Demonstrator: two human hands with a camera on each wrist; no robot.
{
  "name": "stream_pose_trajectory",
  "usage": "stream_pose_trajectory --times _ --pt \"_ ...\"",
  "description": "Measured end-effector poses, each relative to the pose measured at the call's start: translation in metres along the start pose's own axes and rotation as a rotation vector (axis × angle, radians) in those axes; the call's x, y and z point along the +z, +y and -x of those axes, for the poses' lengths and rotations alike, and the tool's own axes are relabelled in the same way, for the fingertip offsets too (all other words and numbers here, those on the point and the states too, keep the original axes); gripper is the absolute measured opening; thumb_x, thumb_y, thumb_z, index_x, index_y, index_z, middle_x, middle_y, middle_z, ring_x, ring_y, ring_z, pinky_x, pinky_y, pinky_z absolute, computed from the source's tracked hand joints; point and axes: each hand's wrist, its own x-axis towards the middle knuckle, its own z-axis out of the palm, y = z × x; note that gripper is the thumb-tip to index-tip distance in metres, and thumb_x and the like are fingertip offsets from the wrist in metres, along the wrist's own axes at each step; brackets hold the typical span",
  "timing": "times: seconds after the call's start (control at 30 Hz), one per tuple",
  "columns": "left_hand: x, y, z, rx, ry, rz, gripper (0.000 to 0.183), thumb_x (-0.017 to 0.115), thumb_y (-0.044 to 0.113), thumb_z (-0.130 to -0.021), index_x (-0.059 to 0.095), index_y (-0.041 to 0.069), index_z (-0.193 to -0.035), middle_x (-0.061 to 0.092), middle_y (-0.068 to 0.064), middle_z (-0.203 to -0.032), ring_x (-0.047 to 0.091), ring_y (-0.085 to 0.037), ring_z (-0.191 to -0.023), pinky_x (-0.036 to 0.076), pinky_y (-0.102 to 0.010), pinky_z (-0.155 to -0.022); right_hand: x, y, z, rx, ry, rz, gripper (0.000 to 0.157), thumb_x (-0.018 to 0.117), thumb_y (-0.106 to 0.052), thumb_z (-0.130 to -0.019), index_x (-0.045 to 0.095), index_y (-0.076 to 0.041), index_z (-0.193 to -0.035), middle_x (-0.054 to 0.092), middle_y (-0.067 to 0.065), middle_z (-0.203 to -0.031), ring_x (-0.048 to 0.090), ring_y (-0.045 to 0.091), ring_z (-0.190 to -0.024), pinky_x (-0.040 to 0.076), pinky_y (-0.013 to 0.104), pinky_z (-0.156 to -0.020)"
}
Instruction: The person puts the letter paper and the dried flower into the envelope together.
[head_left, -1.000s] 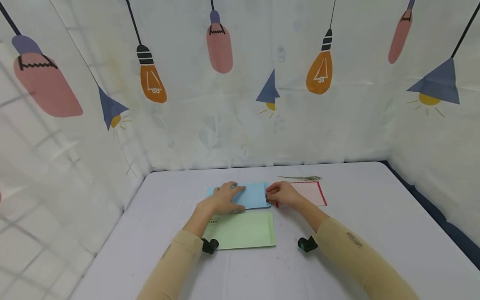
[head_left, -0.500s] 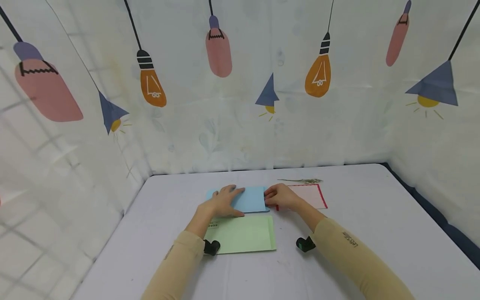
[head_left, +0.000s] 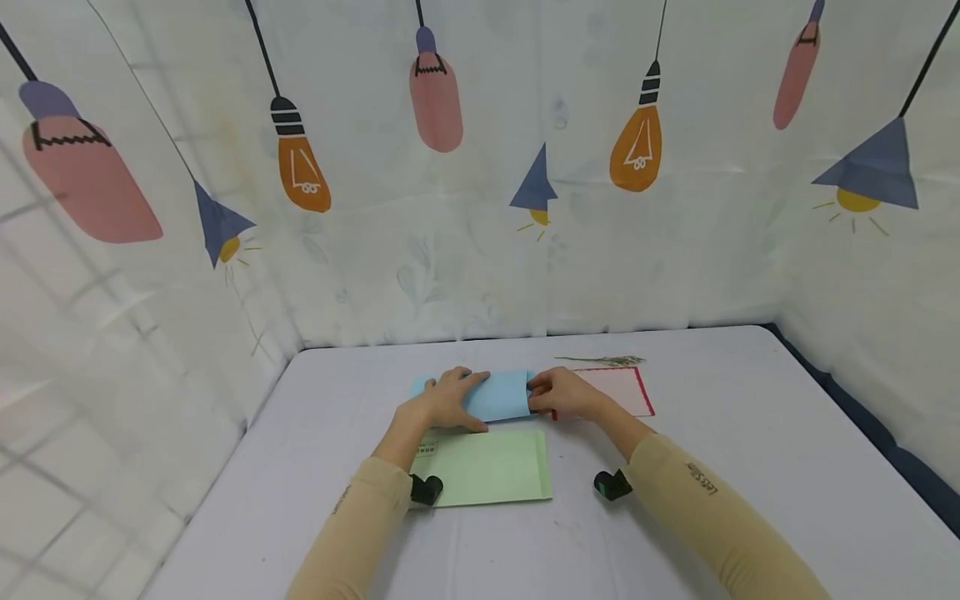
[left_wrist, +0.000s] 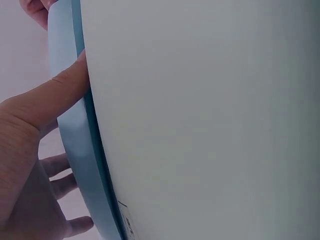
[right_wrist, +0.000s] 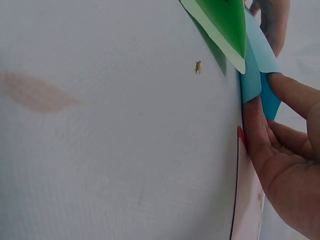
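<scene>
A blue paper envelope (head_left: pixel 504 397) lies flat on the white table, its flap side toward the right. My left hand (head_left: pixel 447 400) rests on its left part with fingers spread, the thumb (left_wrist: pixel 62 90) at the near edge. At the right end, my right hand (head_left: pixel 562 392) pinches the envelope's open edge with curled fingers. In the right wrist view this end of the blue envelope (right_wrist: pixel 251 82) stands slightly raised, with fingertips at its opening. A pale green envelope (head_left: pixel 483 468) lies just in front of the blue one, small print at its upper left.
A pale card with a red border (head_left: pixel 618 390) lies to the right, partly behind my right hand. Beyond it lies a thin dried sprig (head_left: pixel 603 361). The white table (head_left: pixel 705 417) meets a curtain (head_left: pixel 465 250) printed with lamps at the back.
The blue envelope's right edge looks a little more open, and my right fingers have moved slightly left into it. My left hand stays in place.
</scene>
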Motion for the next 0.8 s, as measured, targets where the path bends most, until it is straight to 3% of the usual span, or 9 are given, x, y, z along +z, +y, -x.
stream_pose_trajectory --times 0.3,0.57,0.8 --pt "0.001 0.001 -0.001 0.007 0.013 -0.031 0.098 0.075 0.062 -0.071 0.03 0.029 -0.152 0.033 -0.008 -0.146 0.031 -0.03 -0.133 0.025 -0.058 -0.101 -0.001 0.001 0.0 0.0 0.0 0.003 0.047 0.074 -0.019 -0.084 0.06 0.002 -0.125 0.062 0.004 -0.095 0.057 0.017 -0.084 0.049 0.028 -0.069" --pt "0.004 -0.002 -0.003 0.011 0.016 -0.042 0.099 0.075 0.063 -0.07 0.03 0.029 -0.151 0.035 -0.007 -0.144 0.033 -0.029 -0.131 0.025 -0.056 -0.101 0.004 0.008 0.007 -0.079 0.045 -0.062 0.038 0.072 -0.016 -0.086 0.063 -0.001 -0.12 0.063 0.005 -0.095 0.061 0.017 -0.077 0.051 0.03 -0.061" --pt "0.003 -0.001 -0.003 0.025 0.032 -0.043 0.098 0.076 0.061 -0.071 0.031 0.028 -0.151 0.035 -0.008 -0.143 0.034 -0.029 -0.13 0.025 -0.057 -0.101 -0.004 0.012 0.022 -0.007 0.113 -0.168 0.027 0.069 -0.018 -0.09 0.066 -0.009 -0.115 0.063 0.006 -0.099 0.063 0.019 -0.081 0.054 0.031 -0.067"
